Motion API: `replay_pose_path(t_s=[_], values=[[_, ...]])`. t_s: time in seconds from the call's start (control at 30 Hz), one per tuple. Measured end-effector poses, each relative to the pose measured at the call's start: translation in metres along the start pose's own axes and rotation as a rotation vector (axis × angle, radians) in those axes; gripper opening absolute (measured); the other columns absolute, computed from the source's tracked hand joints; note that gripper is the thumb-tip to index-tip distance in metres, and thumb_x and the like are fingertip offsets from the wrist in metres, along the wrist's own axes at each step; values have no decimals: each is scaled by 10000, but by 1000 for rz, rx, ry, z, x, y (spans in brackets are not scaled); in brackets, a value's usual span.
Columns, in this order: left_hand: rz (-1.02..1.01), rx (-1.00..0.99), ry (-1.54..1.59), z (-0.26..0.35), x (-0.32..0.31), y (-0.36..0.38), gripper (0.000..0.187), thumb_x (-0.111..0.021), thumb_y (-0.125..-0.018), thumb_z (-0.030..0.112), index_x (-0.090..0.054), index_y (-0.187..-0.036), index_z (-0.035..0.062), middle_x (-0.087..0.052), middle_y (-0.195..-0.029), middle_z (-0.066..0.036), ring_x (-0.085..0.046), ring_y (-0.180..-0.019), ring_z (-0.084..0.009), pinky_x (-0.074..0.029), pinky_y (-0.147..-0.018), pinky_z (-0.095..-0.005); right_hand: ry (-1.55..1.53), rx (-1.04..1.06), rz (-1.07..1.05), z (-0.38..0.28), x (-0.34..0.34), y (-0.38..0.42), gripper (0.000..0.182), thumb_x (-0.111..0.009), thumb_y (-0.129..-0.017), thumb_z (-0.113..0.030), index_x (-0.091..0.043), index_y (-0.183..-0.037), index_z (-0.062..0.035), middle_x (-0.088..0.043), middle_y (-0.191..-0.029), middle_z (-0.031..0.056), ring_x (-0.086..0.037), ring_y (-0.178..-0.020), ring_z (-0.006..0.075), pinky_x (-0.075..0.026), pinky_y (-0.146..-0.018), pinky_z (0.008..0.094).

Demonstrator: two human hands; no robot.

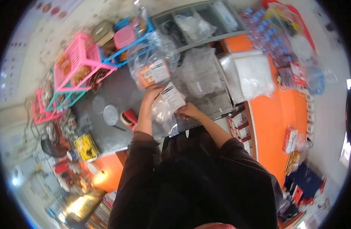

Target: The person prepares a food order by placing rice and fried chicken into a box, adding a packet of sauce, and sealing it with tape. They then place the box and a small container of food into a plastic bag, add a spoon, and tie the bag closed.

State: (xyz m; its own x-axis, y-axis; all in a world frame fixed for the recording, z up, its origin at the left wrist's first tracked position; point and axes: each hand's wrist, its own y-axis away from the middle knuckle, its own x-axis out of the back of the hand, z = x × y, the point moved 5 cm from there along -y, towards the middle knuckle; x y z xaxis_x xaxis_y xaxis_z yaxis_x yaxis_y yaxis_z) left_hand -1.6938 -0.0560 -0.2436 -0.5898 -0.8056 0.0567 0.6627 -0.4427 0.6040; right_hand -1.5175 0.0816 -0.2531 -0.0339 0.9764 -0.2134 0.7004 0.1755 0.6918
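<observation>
A clear plastic bag (pixel 163 114) with a white printed label (pixel 173 97) is between my hands, over the front part of the dark counter. My left hand (pixel 154 92) is closed on its upper left side. At the lower right corner of the label, the fingers of my right hand (pixel 188 110) are bent and pinch the bag; their tips are partly hidden. Just beyond my left hand lies an orange and white printed packet (pixel 154 73) in clear plastic. Flat clear plastic bags (pixel 202 72) rest on the counter to the right of it.
Pink baskets (pixel 76 61) and a blue rack (pixel 126 42) line the back left. A grey divided tray (pixel 200 23) stands at the back. White plastic bags (pixel 253 74) lie on the orange counter (pixel 272 126) at right. Round lids (pixel 110 114) and a yellow tray (pixel 86 147) are at left.
</observation>
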Motion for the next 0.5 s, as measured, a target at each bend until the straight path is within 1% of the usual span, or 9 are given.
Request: replay_pose_path(t_s=[0.07, 0.13, 0.17, 0.23, 0.3, 0.33, 0.37, 0.4, 0.5], values=[[-60, 123, -143, 1, 0, -3, 280, -657, -845, 182, -658, -1057, 0, -667, -927, -63, -603, -812, -150, -479, -719, -285, 57, 7, 54, 4, 7, -8, 222, -723, -802, -234, -707, -908, -40, -690, -747, 75, -540, -462, 80, -449, -401, 223], [22, 283, 71, 20, -12, 27, 308, -633, -865, 208, -641, -1066, -25, -656, -996, -85, -594, -770, -161, -486, -703, -305, 219, 58, 102, 9, 9, -15, 185, -697, -800, -209, -712, -853, -33, -693, -757, 115, -609, -509, 166, -491, -434, 293], [19, 289, 72, 18, -7, 26, 310, -633, -863, 218, -639, -1058, -23, -654, -994, -87, -597, -779, -170, -485, -716, -311, 212, 66, 129, 16, 9, -12, 185, -697, -800, -209, -712, -853, -33, -693, -757, 115, -609, -509, 166, -491, -434, 293], [57, 182, 11, 0, 15, 14, 313, -634, -861, 238, -634, -1040, -19, -650, -988, -90, -601, -798, -187, -484, -742, -325, 861, 180, 847, -2, 21, 6, 152, -651, -796, -189, -707, -794, -48, -683, -755, 146, -659, -628, 276, -532, -544, 374], [142, 51, 8, -26, 46, 9, 319, -634, -858, 259, -630, -1023, -14, -646, -983, -93, -606, -817, -203, -482, -767, -339, 700, 270, 1014, -24, 13, 29, 152, -584, -805, -156, -688, -864, -62, -674, -802, 153, -660, -758, 342, -538, -662, 420], [180, 2, 48, -39, 59, 14, 322, -635, -857, 269, -628, -1014, -12, -644, -980, -95, -609, -827, -212, -481, -780, -346, 704, 239, 1054, -46, 2, 41, 237, -549, -814, -134, -638, -1027, -79, -663, -950, 141, -645, -890, 319, -531, -733, 403], [215, -24, 94, -49, 68, 26, 326, -635, -856, 279, -626, -1006, -9, -642, -977, -96, -611, -836, -220, -480, -793, -353, 710, 385, 1016, -65, -15, 57, 349, -514, -828, -123, -558, -1173, -89, -618, -1116, 131, -606, -1008, 307, -518, -787, 415], [247, -37, 126, -62, 74, 35, 330, -636, -854, 290, -623, -997, -7, -640, -975, -98, -614, -846, -229, -479, -806, -360, 902, 638, 935, -81, -38, 68, 394, -518, -827, -140, -536, -1220, -118, -586, -1187, 110, -573, -1075, 304, -496, -846, 423], [316, -3, 187, -105, 80, 72, 353, -632, -857, 313, -599, -1014, -1, -620, -999, -109, -603, -893, -253, -467, -844, -382, 1074, 780, 342, -96, -87, 44, 391, -540, -812, -157, -553, -1203, -150, -607, -1019, 81, -609, -992, 282, -498, -800, 436]])
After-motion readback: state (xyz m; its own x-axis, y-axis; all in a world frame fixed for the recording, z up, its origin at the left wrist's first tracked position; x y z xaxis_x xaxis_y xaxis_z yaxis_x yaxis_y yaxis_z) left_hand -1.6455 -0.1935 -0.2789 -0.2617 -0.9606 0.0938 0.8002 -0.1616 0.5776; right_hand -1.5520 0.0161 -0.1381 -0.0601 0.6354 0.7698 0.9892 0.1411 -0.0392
